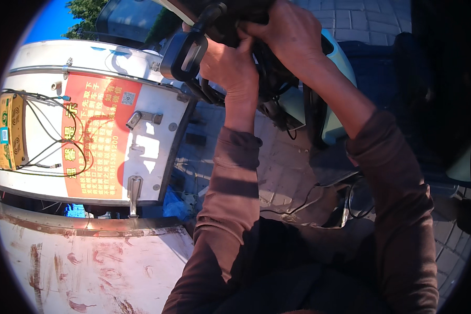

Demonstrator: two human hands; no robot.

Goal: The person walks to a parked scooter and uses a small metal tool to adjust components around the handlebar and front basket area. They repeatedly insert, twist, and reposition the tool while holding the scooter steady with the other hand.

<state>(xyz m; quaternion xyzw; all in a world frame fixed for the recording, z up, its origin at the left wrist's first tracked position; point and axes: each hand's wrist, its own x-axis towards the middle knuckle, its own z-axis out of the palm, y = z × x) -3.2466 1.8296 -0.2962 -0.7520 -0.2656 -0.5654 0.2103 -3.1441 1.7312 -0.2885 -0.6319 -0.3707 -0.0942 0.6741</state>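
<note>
Both my hands are raised at the top centre on a scooter's black handlebar. My left hand is closed around the handlebar grip and lever area, just right of a black rectangular holder. My right hand lies over the top of the handlebar, fingers curled on it. A bundle of black cables hangs below the bar. The pale blue scooter body sits behind my right forearm. Brown sleeves cover both arms.
A white metal cargo box with a red-orange sign, latches and loose wires stands at the left. A worn white panel with reddish stains is at the lower left. Paving stones lie below, and a yellow device hangs at the far left.
</note>
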